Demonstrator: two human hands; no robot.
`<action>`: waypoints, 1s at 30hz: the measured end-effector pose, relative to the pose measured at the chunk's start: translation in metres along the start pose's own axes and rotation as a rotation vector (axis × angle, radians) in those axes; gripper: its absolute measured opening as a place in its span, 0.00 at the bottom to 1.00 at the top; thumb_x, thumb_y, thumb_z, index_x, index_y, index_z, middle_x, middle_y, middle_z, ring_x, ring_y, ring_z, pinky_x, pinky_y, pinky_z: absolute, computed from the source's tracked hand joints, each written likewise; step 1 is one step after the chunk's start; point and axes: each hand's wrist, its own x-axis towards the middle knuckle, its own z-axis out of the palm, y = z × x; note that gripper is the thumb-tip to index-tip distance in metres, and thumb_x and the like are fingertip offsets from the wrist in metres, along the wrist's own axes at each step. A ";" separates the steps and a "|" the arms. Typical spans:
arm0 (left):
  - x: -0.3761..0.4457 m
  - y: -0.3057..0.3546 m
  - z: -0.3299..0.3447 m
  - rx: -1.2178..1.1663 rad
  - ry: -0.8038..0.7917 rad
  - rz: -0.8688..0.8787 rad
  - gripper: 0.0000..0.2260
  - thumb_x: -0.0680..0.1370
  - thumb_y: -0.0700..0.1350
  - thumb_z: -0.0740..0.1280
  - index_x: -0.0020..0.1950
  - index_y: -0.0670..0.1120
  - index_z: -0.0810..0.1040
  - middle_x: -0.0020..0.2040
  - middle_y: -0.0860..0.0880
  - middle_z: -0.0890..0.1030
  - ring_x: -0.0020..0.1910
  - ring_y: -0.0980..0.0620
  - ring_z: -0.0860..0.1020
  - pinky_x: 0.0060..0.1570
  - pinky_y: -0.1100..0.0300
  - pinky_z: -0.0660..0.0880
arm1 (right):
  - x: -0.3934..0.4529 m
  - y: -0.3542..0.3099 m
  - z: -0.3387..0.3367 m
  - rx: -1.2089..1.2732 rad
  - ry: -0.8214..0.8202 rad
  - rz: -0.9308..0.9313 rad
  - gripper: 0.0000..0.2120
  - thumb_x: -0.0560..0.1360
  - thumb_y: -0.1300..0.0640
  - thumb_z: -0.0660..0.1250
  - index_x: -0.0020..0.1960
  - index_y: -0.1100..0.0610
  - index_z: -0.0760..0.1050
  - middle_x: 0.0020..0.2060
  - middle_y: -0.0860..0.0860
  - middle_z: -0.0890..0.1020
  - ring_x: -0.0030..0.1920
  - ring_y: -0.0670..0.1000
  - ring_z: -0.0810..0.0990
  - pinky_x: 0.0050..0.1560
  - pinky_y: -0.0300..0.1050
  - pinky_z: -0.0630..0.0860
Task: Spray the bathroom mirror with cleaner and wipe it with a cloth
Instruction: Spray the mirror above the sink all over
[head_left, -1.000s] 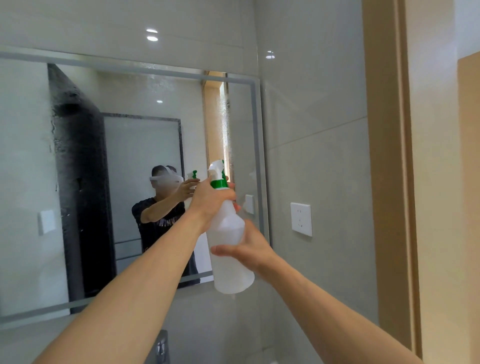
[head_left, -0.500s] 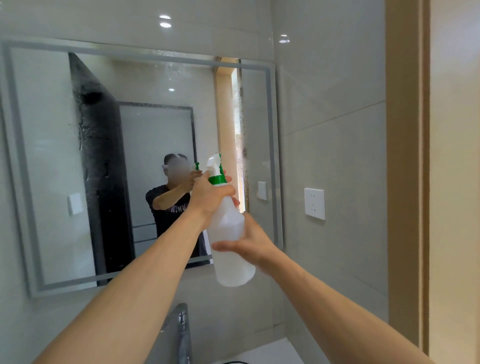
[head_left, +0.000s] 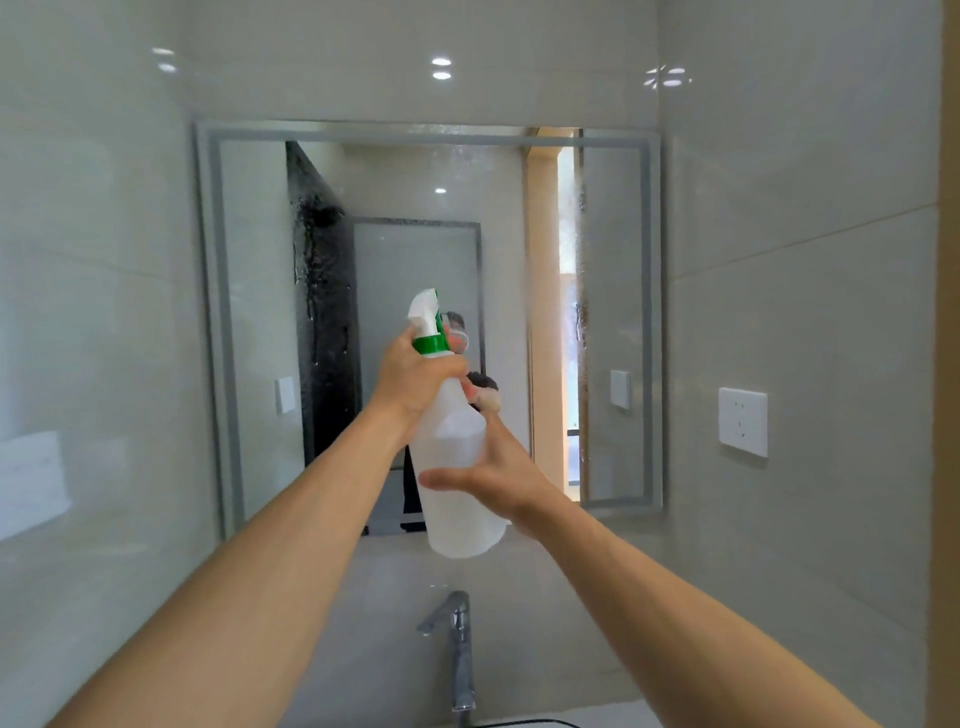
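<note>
forearms: bare, no sleeves | wrists: no watch | left grip (head_left: 415, 376), right grip (head_left: 498, 475): ungloved

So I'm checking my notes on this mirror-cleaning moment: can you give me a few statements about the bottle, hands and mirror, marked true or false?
1. The left hand grips the neck of the spray bottle. True.
2. The right hand holds a cloth. False: it steadies the bottle's body; no cloth is visible.
3. The mirror already shows droplets. True.
4. The bottle's collar is red. False: it is green.
5. A faucet stands below the bottle. True.
</note>
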 end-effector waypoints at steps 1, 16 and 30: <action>-0.002 0.001 -0.004 -0.014 0.006 -0.003 0.14 0.71 0.25 0.65 0.50 0.41 0.76 0.43 0.48 0.81 0.27 0.47 0.77 0.33 0.54 0.79 | 0.001 -0.002 0.003 0.001 -0.009 0.006 0.41 0.60 0.46 0.80 0.68 0.43 0.64 0.58 0.47 0.78 0.58 0.51 0.79 0.62 0.59 0.79; -0.031 0.003 -0.092 0.030 0.164 -0.043 0.16 0.68 0.28 0.69 0.52 0.42 0.75 0.50 0.43 0.80 0.31 0.44 0.78 0.35 0.54 0.79 | -0.005 -0.020 0.085 0.056 -0.160 0.019 0.35 0.62 0.48 0.81 0.64 0.50 0.67 0.56 0.50 0.79 0.57 0.52 0.80 0.60 0.57 0.79; -0.068 -0.042 -0.119 0.106 0.217 -0.175 0.16 0.68 0.29 0.69 0.53 0.42 0.76 0.46 0.43 0.79 0.32 0.43 0.78 0.35 0.54 0.78 | -0.037 0.011 0.130 0.124 -0.208 0.171 0.33 0.61 0.51 0.81 0.60 0.51 0.69 0.54 0.51 0.80 0.55 0.53 0.81 0.55 0.53 0.80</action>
